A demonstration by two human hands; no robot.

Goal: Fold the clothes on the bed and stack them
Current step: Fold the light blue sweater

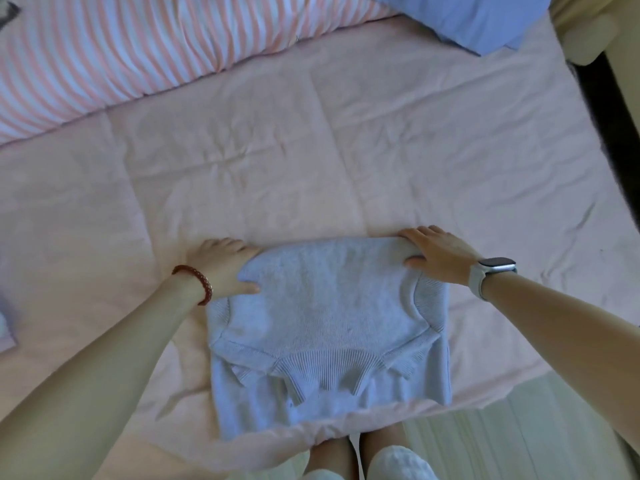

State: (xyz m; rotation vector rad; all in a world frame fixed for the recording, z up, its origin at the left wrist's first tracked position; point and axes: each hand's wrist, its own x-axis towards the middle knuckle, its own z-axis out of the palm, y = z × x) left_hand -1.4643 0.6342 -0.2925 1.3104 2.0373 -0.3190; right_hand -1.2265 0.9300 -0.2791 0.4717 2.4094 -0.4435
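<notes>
A pale lilac-grey knit sweater (325, 327) lies folded on the pink bed sheet (311, 161), close to the bed's near edge, with its ribbed collar toward me. My left hand (221, 265) grips the far left corner of the fold, fingers under the fabric and thumb on top. At the far right corner, my right hand (436, 251) holds the fold the same way. A red bead bracelet circles my left wrist and a grey watch my right.
A pink-and-white striped duvet (104, 53) is bunched along the far left of the bed. A blue pillow (467, 19) lies at the far right. A bit of pale fabric (5, 327) shows at the left edge. The bed's right side ends at a dark frame (609, 109).
</notes>
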